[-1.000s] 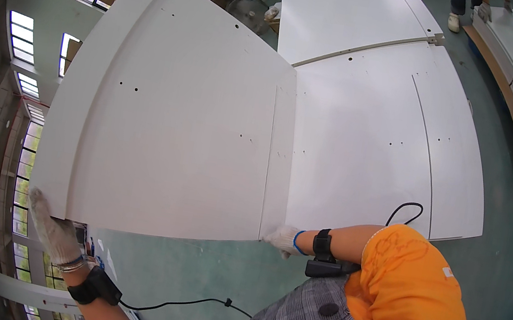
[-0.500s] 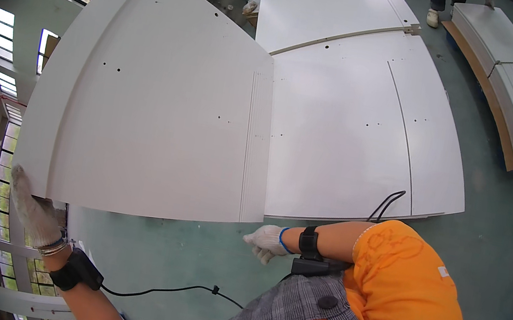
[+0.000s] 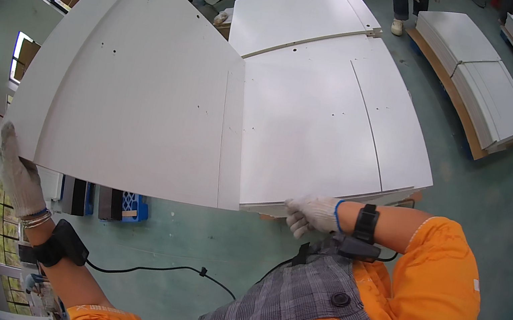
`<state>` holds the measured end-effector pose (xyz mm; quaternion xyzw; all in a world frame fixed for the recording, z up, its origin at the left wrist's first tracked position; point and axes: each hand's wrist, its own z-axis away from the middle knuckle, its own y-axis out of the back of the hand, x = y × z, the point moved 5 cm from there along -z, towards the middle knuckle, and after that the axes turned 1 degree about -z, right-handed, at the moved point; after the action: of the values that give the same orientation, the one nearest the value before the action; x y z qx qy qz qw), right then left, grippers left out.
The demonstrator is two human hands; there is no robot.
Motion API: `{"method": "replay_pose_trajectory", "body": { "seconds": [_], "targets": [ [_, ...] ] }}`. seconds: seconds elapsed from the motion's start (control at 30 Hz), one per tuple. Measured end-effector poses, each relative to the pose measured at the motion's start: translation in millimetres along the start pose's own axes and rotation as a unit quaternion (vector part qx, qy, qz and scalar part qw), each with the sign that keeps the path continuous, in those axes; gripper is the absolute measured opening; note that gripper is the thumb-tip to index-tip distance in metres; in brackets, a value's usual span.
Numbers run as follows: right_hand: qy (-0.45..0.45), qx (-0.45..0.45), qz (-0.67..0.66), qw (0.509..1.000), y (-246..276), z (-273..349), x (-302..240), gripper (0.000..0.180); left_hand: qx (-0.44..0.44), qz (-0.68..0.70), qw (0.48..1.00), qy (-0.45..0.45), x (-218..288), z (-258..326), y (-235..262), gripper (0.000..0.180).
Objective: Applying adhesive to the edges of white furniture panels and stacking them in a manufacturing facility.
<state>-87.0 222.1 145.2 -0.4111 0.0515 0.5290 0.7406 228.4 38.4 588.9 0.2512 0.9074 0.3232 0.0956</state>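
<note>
I hold a large white panel (image 3: 139,93) tilted up in front of me. My left hand (image 3: 20,175), in a white knit glove, grips its lower left corner. My right hand (image 3: 312,213), also gloved, grips the near edge where the raised panel meets the stack of flat white panels (image 3: 326,110) below it; which of the two it grips I cannot tell. Both wrists wear black bands with a cable running from the left one.
Stacks of white panels on pallets (image 3: 480,82) lie at the right. Another person's legs (image 3: 408,2) stand at the far top. A blue crate (image 3: 127,205) and dark boxes sit on the green floor beneath the raised panel. Windows line the left.
The raised panel has swung further over the flat stack toward the right. My right hand has moved up to the panel edge and my left hand stays on the corner.
</note>
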Motion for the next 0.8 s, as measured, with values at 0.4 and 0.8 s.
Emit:
{"method": "replay_pose_trajectory", "body": {
  "seconds": [0.4, 0.8],
  "targets": [
    [0.263, 0.020, 0.121, 0.957, -66, 140, -188, 0.029, 0.056, 0.433, 0.872, 0.222, 63, 16, -16, 0.048],
    [0.464, -0.103, 0.289, 0.831, -240, 121, -386, 0.073, 0.018, 0.464, 0.839, 0.285, 65, 30, -21, 0.039]
  ]
}}
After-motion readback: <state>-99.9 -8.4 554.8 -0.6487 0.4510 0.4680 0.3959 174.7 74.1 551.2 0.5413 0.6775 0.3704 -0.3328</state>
